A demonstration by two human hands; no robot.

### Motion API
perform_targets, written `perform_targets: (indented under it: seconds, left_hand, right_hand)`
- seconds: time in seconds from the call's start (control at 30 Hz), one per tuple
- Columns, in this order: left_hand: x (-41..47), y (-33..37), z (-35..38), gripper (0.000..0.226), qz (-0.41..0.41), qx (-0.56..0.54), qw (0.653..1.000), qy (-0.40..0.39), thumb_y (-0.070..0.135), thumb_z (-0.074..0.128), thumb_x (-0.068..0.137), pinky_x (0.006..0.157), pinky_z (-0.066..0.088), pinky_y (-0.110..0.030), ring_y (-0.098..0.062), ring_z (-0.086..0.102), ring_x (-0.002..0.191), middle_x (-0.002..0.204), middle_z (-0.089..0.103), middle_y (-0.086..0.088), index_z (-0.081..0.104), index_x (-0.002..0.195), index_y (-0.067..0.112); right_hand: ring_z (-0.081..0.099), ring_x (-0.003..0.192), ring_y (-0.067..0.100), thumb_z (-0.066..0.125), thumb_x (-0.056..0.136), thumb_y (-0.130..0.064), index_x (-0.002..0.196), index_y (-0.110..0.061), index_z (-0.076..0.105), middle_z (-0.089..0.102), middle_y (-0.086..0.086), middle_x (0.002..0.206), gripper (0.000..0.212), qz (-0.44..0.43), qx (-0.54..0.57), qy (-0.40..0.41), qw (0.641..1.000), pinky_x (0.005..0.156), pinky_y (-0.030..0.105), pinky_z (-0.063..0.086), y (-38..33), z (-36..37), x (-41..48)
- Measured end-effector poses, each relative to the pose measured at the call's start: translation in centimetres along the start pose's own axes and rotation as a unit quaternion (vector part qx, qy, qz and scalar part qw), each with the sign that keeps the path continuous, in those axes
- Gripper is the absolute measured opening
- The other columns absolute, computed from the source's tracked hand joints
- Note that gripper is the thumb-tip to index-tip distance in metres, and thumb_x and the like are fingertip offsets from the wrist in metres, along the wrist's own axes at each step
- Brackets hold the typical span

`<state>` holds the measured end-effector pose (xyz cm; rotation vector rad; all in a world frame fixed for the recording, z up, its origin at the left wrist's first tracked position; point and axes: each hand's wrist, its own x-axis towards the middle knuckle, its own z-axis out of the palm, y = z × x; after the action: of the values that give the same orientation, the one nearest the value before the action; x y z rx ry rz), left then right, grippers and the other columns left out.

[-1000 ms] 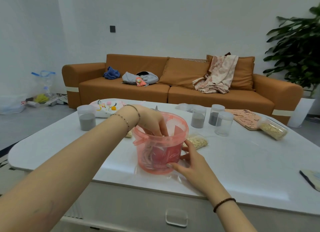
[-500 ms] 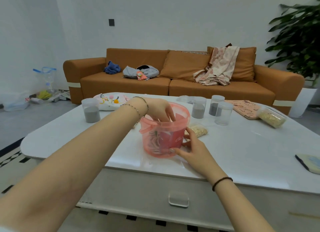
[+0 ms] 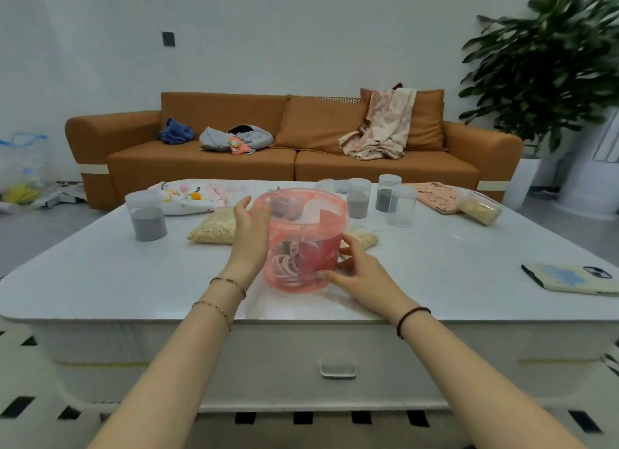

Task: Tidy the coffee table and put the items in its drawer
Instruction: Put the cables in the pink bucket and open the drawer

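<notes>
Right hand (image 3: 360,272): fingertips (image 3: 321,275) are curled in and planted on the lower right wall of the pink bucket (image 3: 303,234), thumb up beside the red card you can see through the plastic. Left hand (image 3: 249,239) is cupped round the opposite side with the thumb sticking up by the rim. The far fingers are hidden behind the bucket, so can't say exactly how they lie. Basically both hands are gripping the bucket between them.

The bucket is see-through pink with a coil of whitish cord in the bottom. It looks like it's sitting upright on the coffee table (image 3: 100,281), middle of the top and toward the near edge. The drawer (image 3: 337,348) right below it is closed, clear handle facing the camera.

Around it: a bag of grain (image 3: 212,229) just left of the left hand, a smaller grain bag (image 3: 365,238) peeking out behind the right hand. A jar of grey powder (image 3: 146,219) stands further left, with three more clear jars (image 3: 358,199) grouped behind the bucket to the right. There's a printed baby cloth (image 3: 187,197) at the back left, and a phone (image 3: 569,278) face down near the right edge. An orange sofa (image 3: 301,165) with clothes dumped on it sits behind the table.
</notes>
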<state>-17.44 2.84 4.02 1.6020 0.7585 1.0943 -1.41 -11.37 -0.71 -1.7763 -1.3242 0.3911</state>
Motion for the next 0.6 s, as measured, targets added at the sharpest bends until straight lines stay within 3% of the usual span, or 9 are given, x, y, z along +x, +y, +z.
perform_targets:
  seconds: [0.07, 0.13, 0.2, 0.33, 0.4, 0.53, 0.6]
  left_hand:
    - [-0.6, -0.5, 0.9, 0.050, 0.001, -0.043, 0.999, 0.030, 0.045, 0.036, 0.104, 0.082, 0.039, -0.018, -0.017, 0.046, 0.123, 0.135, 0.047, -0.002, 0.034, 0.145, 0.016]
    - [-1.0, -0.6, 1.6, 0.053, 0.011, -0.083, 0.996, 0.037, 0.049, 0.034, 0.104, 0.089, 0.038, -0.023, -0.014, 0.045, 0.122, 0.135, 0.045, 0.001, 0.033, 0.147, 0.017]
    - [-1.1, -1.1, 2.3, 0.057, 0.016, -0.111, 0.993, 0.040, 0.051, 0.033, 0.104, 0.096, 0.036, -0.028, -0.012, 0.042, 0.122, 0.137, 0.042, 0.003, 0.029, 0.149, 0.018]
    - [-1.5, -1.7, 4.0, 0.057, 0.044, -0.139, 0.987, 0.068, 0.055, 0.032, 0.103, 0.093, 0.036, -0.020, -0.007, 0.043, 0.122, 0.137, 0.043, 0.008, 0.031, 0.150, 0.023]
    - [-1.7, -1.9, 5.2, 0.057, 0.049, -0.141, 0.983, 0.107, 0.057, 0.031, 0.103, 0.091, 0.037, -0.017, -0.005, 0.045, 0.122, 0.142, 0.047, 0.008, 0.034, 0.150, 0.025]
    - [-2.5, -3.0, 7.4, 0.077, 0.088, -0.121, 0.982, 0.112, 0.072, 0.029, 0.092, 0.111, 0.038, -0.032, -0.009, 0.043, 0.135, 0.151, 0.043, 0.004, 0.032, 0.151, 0.023]
    - [-2.9, -3.5, 7.9, 0.083, 0.108, -0.096, 0.986, 0.086, 0.077, 0.028, 0.090, 0.118, 0.032, -0.038, -0.010, 0.036, 0.142, 0.156, 0.036, 0.003, 0.025, 0.154, 0.024]
  right_hand:
    - [0.058, 0.096, -0.010, 0.079, 0.075, -0.057, 0.151, -0.037, 0.031, 0.058, -0.005, 0.136, 0.092, 0.012, 0.011, 0.028, 0.999, 0.077, 0.004, 0.044, -0.4, 0.4, -0.2]
    - [0.058, 0.095, -0.009, 0.079, 0.075, -0.055, 0.149, -0.033, 0.035, 0.060, -0.002, 0.134, 0.089, 0.025, 0.037, 0.057, 0.997, 0.074, 0.005, 0.044, -0.9, 0.8, -0.2]
    - [0.057, 0.104, -0.002, 0.079, 0.074, -0.057, 0.148, -0.031, 0.036, 0.059, -0.002, 0.136, 0.089, 0.033, 0.054, 0.073, 0.995, 0.080, 0.009, 0.043, -1.2, 1.2, -0.4]
    - [0.055, 0.110, 0.004, 0.078, 0.077, -0.053, 0.150, -0.031, 0.036, 0.055, -0.009, 0.129, 0.087, 0.045, 0.085, 0.098, 0.991, 0.077, 0.006, 0.043, -1.0, 1.5, -0.9]
    - [0.055, 0.110, 0.004, 0.078, 0.080, -0.049, 0.147, -0.034, 0.037, 0.055, -0.011, 0.126, 0.079, 0.047, 0.099, 0.116, 0.987, 0.083, 0.011, 0.043, -1.0, 1.6, -1.0]
    - [0.054, 0.096, -0.012, 0.074, 0.086, -0.044, 0.138, -0.038, 0.042, 0.059, -0.013, 0.120, 0.061, 0.056, 0.112, 0.159, 0.979, 0.085, 0.009, 0.044, -0.3, 1.4, -1.8]
    - [0.056, 0.101, -0.007, 0.073, 0.088, -0.042, 0.145, -0.030, 0.042, 0.058, -0.010, 0.124, 0.066, 0.061, 0.112, 0.168, 0.978, 0.091, 0.012, 0.045, 0.0, 1.0, -2.0]
